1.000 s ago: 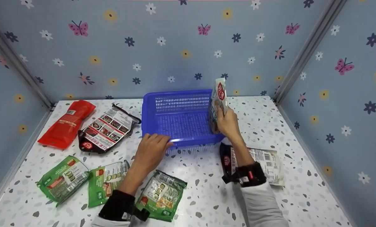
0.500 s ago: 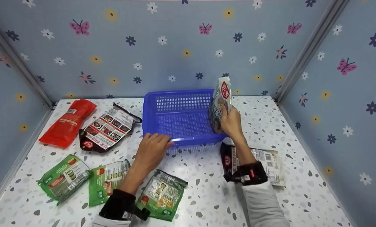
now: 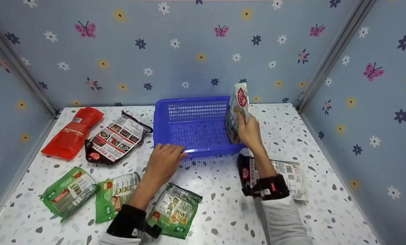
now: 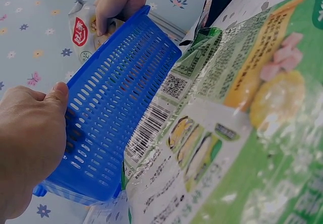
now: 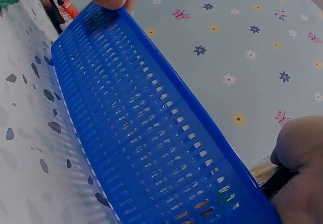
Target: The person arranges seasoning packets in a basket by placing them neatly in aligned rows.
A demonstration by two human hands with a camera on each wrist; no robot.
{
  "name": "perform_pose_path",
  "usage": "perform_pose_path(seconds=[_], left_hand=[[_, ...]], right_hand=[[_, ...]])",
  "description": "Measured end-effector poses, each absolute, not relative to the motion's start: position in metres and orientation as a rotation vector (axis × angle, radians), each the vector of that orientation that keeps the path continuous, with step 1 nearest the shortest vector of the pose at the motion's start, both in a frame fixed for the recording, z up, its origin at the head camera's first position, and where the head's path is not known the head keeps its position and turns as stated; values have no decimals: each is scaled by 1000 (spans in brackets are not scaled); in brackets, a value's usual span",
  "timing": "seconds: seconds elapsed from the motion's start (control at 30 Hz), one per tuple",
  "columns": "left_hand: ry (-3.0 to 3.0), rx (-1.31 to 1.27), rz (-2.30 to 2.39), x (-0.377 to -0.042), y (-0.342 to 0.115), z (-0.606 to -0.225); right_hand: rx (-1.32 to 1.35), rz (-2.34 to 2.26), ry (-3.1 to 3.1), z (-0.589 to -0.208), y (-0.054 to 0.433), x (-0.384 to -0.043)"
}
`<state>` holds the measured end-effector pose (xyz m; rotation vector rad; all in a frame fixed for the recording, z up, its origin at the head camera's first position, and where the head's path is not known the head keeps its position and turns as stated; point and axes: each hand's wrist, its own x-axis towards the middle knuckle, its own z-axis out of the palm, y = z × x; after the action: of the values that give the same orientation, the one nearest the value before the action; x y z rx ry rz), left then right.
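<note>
A blue slotted plastic basket (image 3: 209, 149) stands against the back wall. My left hand (image 3: 165, 160) grips its near left rim, with the thumb over the edge in the left wrist view (image 4: 35, 133). At the basket's right end, my right hand (image 3: 251, 133) holds a pale food pouch (image 3: 238, 102) with a red logo, thumb on its face. The pouch stands upright with its lower part inside the basket. In the right wrist view the basket wall (image 5: 136, 118) hides most of that pouch.
On the left lie a red pouch (image 3: 73, 132) and a black-and-white pouch (image 3: 118, 137). Green packets (image 3: 68, 194) (image 3: 113, 195) (image 3: 176, 211) lie nearer. A dark-and-white pouch (image 3: 293, 178) is partly under my right forearm. Patterned walls enclose the speckled table (image 3: 220, 200).
My right hand and the pouch have shifted slightly to the right since a second ago. My left hand stays on the basket rim, and the basket has hardly moved.
</note>
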<state>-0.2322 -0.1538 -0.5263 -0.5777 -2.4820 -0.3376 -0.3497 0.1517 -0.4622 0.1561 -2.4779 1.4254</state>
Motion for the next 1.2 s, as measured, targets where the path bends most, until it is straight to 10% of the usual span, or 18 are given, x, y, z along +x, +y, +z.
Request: perform_pose_path(seconds=[1.2], left_hand=[[-2497,-573,-368,-232,-154,-526]], right_hand=[[258,1669,-2264,-456,164,-348]])
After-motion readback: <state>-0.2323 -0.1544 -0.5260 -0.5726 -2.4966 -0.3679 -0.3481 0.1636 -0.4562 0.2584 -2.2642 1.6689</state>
